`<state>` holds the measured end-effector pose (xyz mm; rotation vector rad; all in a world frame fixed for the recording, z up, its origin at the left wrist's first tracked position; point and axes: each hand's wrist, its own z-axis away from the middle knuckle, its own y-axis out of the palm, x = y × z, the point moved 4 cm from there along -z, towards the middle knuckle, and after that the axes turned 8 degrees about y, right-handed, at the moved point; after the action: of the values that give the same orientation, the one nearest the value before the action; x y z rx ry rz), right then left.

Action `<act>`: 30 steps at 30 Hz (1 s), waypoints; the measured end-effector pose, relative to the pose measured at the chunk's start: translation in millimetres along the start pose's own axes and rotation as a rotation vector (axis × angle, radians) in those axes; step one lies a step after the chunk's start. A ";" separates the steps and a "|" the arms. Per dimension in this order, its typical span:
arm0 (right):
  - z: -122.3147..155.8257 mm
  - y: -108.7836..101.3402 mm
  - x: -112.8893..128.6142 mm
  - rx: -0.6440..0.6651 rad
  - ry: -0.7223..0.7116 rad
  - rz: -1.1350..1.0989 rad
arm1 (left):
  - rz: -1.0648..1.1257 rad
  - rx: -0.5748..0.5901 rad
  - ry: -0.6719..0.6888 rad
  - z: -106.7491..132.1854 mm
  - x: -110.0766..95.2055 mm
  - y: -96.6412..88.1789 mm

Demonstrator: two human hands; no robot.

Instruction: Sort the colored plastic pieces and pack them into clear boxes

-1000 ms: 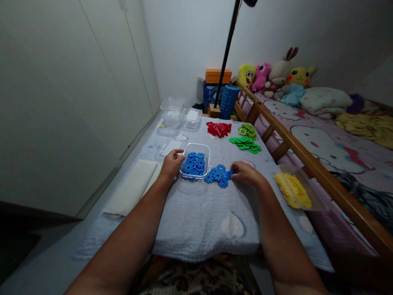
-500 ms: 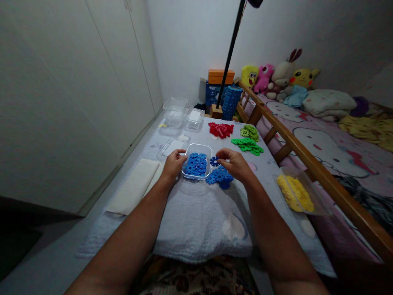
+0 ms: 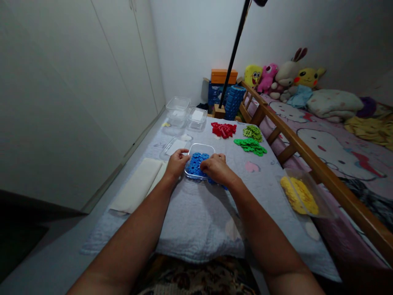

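A clear plastic box (image 3: 201, 144) stands on the cloth-covered table in front of me, with several blue snowflake discs (image 3: 194, 164) lying in it. My left hand (image 3: 177, 164) is closed on the box's left rim, thumb and fingers pinching the edge. Over the right part of the box reaches my right hand (image 3: 216, 169), its fingertips pinched together down among the blue discs. The blue disc at those fingertips is mostly covered by the fingers. Just right of the box, more blue discs (image 3: 211, 180) lie on the cloth, largely hidden beneath my right hand.
Red pieces (image 3: 224, 130), light green discs (image 3: 252, 133) and green discs (image 3: 250, 146) lie farther back. A bag of yellow pieces (image 3: 299, 196) is at the right edge, beside a wooden bed rail (image 3: 294, 143). Clear boxes (image 3: 178, 110), a clear lid (image 3: 175, 147) and folded cloth (image 3: 136, 184) lie leftward.
My right hand has moved left, carrying a blue disc from beside the box to inside it. My left hand stays on the rim. The whole view has shifted slightly.
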<state>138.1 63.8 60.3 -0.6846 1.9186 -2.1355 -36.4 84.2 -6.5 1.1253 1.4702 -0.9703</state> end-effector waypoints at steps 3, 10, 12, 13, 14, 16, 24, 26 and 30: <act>1.8 -7.8 -7.4 -0.080 0.047 -0.040 | 0.010 0.003 -0.010 0.1 0.7 0.1; 17.8 -34.3 -84.5 -0.279 0.194 -0.212 | 0.002 0.001 -0.016 0.4 2.4 0.1; 24.1 -28.2 -105.1 -0.217 0.246 -0.204 | 0.003 0.000 -0.014 0.6 1.2 0.2; 27.0 -23.1 -112.5 -0.179 0.274 -0.191 | 0.006 -0.001 -0.015 0.8 0.5 0.3; 29.6 -17.4 -117.8 -0.143 0.298 -0.179 | 0.009 -0.003 -0.017 1.1 -0.4 0.3; 33.2 -6.2 -122.5 -0.091 0.324 -0.173 | 0.009 -0.005 -0.019 1.7 -2.1 0.3; 35.1 12.3 -105.8 -0.002 0.159 -0.314 | -0.002 -0.009 -0.008 3.2 -4.9 0.5; 35.7 14.3 -99.4 0.005 0.116 -0.299 | -0.001 -0.012 -0.008 3.1 -4.5 0.5; 34.7 17.2 -92.1 -0.008 0.114 -0.273 | 0.006 -0.004 -0.016 3.3 -3.0 0.6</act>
<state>231.8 70.6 26.2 -0.8904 1.9906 -2.3752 -34.8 80.6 -4.1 1.1161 1.4542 -0.9692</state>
